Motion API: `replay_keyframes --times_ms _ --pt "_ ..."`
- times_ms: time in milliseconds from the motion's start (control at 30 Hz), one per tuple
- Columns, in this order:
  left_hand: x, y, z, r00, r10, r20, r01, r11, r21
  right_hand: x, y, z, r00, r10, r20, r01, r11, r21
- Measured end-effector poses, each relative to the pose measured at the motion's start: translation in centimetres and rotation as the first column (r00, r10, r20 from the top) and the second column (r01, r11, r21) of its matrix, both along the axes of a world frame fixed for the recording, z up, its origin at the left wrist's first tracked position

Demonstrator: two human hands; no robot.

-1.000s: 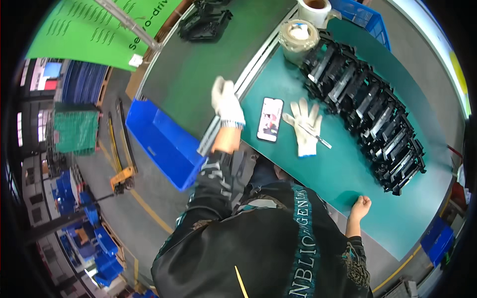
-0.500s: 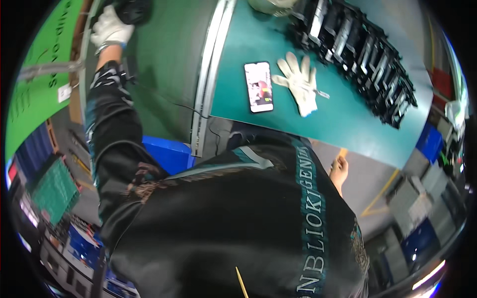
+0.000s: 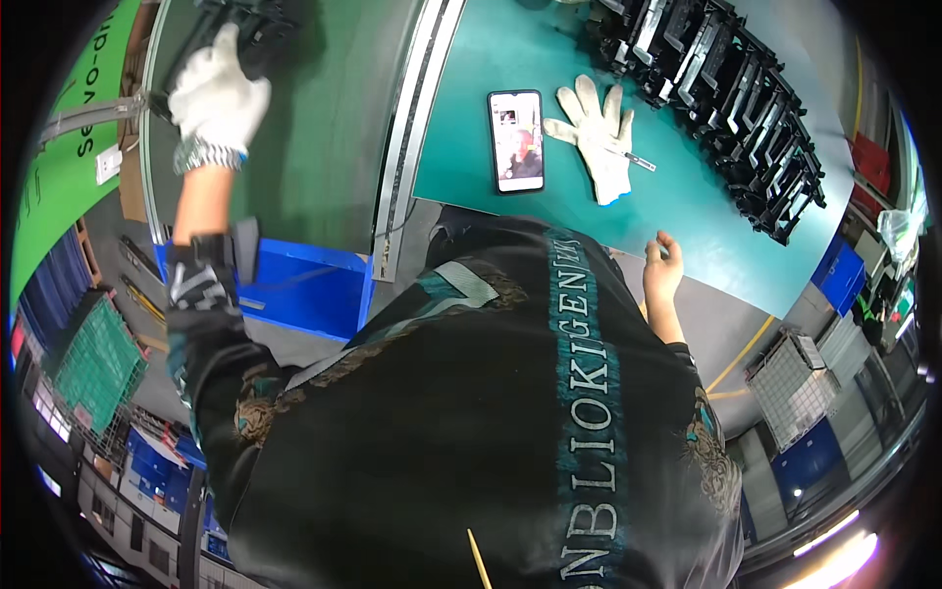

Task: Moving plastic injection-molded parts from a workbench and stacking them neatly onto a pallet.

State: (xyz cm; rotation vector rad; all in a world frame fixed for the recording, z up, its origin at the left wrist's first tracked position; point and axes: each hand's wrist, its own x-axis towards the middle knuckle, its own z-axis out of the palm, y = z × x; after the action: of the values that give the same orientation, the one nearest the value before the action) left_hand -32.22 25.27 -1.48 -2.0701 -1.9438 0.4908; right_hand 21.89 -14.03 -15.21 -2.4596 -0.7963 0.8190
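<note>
My left hand (image 3: 218, 98), in a white knitted glove, is over the green conveyor belt (image 3: 324, 128) at the upper left. One finger stretches forward toward a black moulded part (image 3: 245, 29) lying at the top edge of the view. The other fingers are partly blurred, and I see nothing held in them. My bare right hand (image 3: 664, 270) hangs by the front edge of the green table (image 3: 706, 245). Its fingers curl loosely and stand apart, with nothing visible between them. A phone (image 3: 517, 142) with its screen lit lies on the table beside a white glove (image 3: 599, 137).
Long rows of black frame-like parts (image 3: 726, 108) stand on the table's right side. A small pen-like tool (image 3: 640, 161) touches the loose glove. Below the belt's end sits a blue bin (image 3: 304, 294). A metal rail (image 3: 407, 118) separates belt and table.
My left hand has drawn back toward me, away from the far end of the belt. My right hand has come up closer to the table edge. The view has shifted somewhat.
</note>
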Motion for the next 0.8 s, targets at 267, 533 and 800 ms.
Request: replay_keyframes --times_ms 267,533,800 --pt "1.1 -6.9 -2.1 0.844 -0.234 0.483 0.245 0.969 0.041 -5.1 6.7 3.0 0.910 0.402 0.099 -0.414 0.896 0.161" --pt "-9.6 5.3 -5.4 0.732 -0.091 0.675 0.082 0.996 0.045 -4.2 5.4 1.6 0.957 0.290 -0.007 -0.284 0.944 0.170" --pt "-16.5 6.8 -11.3 0.373 0.435 0.819 -0.171 0.900 -0.401 -3.7 2.4 0.8 0.991 0.108 -0.079 -0.099 0.990 0.102"
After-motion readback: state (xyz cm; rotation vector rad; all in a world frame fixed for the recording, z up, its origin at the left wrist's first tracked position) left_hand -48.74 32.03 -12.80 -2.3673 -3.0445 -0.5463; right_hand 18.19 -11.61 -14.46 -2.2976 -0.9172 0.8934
